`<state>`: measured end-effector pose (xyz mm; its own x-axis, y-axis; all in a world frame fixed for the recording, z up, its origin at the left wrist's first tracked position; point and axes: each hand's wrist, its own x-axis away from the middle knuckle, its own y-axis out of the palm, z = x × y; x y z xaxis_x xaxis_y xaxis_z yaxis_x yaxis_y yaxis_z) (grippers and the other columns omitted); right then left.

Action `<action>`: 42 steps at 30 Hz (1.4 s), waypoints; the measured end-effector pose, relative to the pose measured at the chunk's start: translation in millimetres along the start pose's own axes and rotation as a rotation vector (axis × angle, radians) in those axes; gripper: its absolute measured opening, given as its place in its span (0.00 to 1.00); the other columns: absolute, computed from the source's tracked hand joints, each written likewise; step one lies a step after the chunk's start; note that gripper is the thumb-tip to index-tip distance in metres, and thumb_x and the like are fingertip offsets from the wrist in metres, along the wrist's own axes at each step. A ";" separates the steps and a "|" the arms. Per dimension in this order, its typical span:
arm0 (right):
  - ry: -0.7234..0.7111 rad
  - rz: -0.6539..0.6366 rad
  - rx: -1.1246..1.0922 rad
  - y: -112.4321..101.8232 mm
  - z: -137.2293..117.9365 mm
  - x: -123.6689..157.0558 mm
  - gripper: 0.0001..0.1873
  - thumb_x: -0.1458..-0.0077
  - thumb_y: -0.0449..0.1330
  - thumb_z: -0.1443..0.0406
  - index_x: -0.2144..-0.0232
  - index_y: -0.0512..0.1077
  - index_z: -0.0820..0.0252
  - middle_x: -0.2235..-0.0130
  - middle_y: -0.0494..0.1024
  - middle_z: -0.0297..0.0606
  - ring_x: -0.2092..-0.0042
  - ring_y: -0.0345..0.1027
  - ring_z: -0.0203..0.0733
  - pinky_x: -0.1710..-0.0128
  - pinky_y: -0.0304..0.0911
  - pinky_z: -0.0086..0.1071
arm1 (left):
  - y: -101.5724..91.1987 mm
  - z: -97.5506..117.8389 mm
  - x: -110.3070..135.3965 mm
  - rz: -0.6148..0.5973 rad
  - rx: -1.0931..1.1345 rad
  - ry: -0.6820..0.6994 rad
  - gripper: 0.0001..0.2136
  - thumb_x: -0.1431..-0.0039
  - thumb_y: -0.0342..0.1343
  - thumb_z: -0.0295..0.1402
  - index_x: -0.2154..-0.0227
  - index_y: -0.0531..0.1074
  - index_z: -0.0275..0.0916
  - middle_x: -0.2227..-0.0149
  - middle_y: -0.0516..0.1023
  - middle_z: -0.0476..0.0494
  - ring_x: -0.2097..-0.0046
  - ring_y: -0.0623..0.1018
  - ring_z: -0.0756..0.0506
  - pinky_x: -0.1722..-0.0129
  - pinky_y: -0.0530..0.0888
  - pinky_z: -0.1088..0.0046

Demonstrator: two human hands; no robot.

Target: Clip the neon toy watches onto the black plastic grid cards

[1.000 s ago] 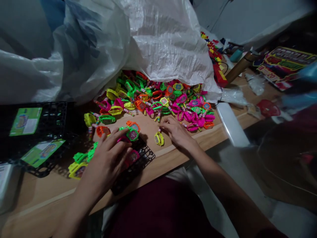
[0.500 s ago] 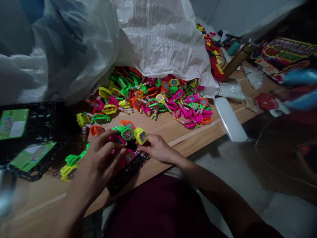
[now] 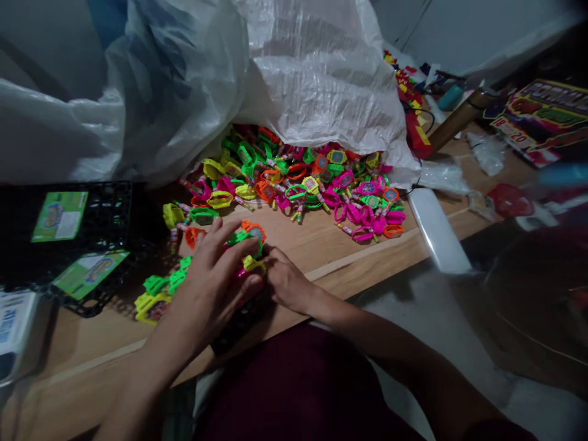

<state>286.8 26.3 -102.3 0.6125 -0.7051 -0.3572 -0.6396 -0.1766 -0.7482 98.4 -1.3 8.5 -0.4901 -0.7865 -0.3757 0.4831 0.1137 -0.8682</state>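
A yellow toy watch (image 3: 252, 264) is turned edge-on between my two hands, above a small black plastic basket (image 3: 236, 321). My right hand (image 3: 288, 283) is closed, its fingertips at one end of this watch. My left hand (image 3: 214, 275) reaches over the basket from the left with fingers apart, the index finger and thumb on either side of the yellow watch. Behind its fingers show a green toy watch (image 3: 243, 237) and an orange toy watch (image 3: 253, 229). Most of the basket is hidden by my left hand.
A heap of bright toy watches (image 3: 298, 184) spills from a white plastic sack (image 3: 321, 92). Black baskets with green labels (image 3: 59, 215) stand left. Yellow (image 3: 151, 306) and green watches (image 3: 168, 280) lie beside my left forearm. A white box (image 3: 438, 229) sits at the table's right edge.
The yellow watch has turned from face-up to edge-on and moved left and down. My left hand has come closer to my right, its fingers now beside that watch. The view has shifted slightly.
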 end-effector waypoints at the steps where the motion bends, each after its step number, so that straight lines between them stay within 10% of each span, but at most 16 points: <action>1: 0.003 -0.012 -0.005 -0.7 -0.3 -1.0 0.18 0.50 0.60 0.78 0.58 0.73 0.58 0.53 0.76 0.45 0.44 0.62 0.53 0.43 0.65 0.43 | 2.8 -2.0 -1.7 -0.025 -0.024 0.026 0.17 0.30 0.51 0.40 0.42 0.69 0.43 0.28 0.56 0.34 0.25 0.49 0.29 0.30 0.57 0.36; 6: 0.022 0.044 -0.120 -41.8 17.0 -6.7 0.10 0.40 0.59 0.76 0.60 0.75 0.58 0.59 0.79 0.37 0.54 0.71 0.42 0.48 0.66 0.35 | 15.8 -15.6 -1.4 -0.065 -0.087 0.026 0.14 0.30 0.48 0.39 0.52 0.77 0.42 0.32 0.64 0.35 0.26 0.54 0.28 0.31 0.59 0.36; 13: 0.529 0.474 0.224 -107.0 72.9 -35.3 0.11 0.36 0.65 0.58 0.59 0.73 0.60 0.61 0.80 0.42 0.58 0.74 0.45 0.56 0.65 0.35 | 13.4 -12.8 -2.4 -0.002 0.006 -0.048 0.18 0.29 0.47 0.41 0.44 0.72 0.41 0.30 0.61 0.34 0.32 0.67 0.33 0.34 0.68 0.45; 18: 0.684 0.391 0.284 -89.9 83.8 -41.3 0.18 0.39 0.65 0.62 0.49 0.69 0.61 0.62 0.80 0.42 0.61 0.74 0.47 0.60 0.64 0.35 | 14.5 -14.7 -1.0 -0.017 0.019 -0.051 0.17 0.29 0.47 0.42 0.45 0.72 0.44 0.30 0.61 0.37 0.30 0.64 0.33 0.33 0.67 0.46; 28: 0.463 0.578 0.051 -103.0 56.1 19.0 0.08 0.40 0.63 0.64 0.58 0.77 0.58 0.58 0.76 0.41 0.61 0.71 0.44 0.59 0.67 0.36 | 8.6 -7.1 0.0 -0.001 0.017 -0.103 0.15 0.29 0.48 0.43 0.45 0.70 0.45 0.28 0.56 0.39 0.31 0.66 0.35 0.37 0.73 0.54; 36: 0.454 0.233 -0.485 -37.9 4.5 29.2 0.09 0.40 0.66 0.60 0.60 0.78 0.57 0.63 0.81 0.34 0.62 0.74 0.41 0.60 0.68 0.31 | 7.3 -6.1 -4.0 0.002 0.016 -0.046 0.10 0.27 0.45 0.37 0.55 0.70 0.41 0.34 0.63 0.37 0.34 0.69 0.39 0.38 0.73 0.59; 42: 0.389 0.146 -0.470 -22.4 4.3 20.0 0.06 0.39 0.62 0.64 0.58 0.75 0.57 0.64 0.79 0.33 0.62 0.73 0.40 0.61 0.66 0.29 | 6.4 -5.5 -4.6 0.020 -0.007 -0.027 0.10 0.28 0.46 0.37 0.56 0.70 0.40 0.36 0.65 0.35 0.35 0.70 0.38 0.39 0.74 0.60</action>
<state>315.4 19.1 -95.1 0.3461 -0.9274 -0.1418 -0.8939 -0.2801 -0.3499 99.8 6.4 2.9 -0.4607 -0.8002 -0.3840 0.4874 0.1334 -0.8629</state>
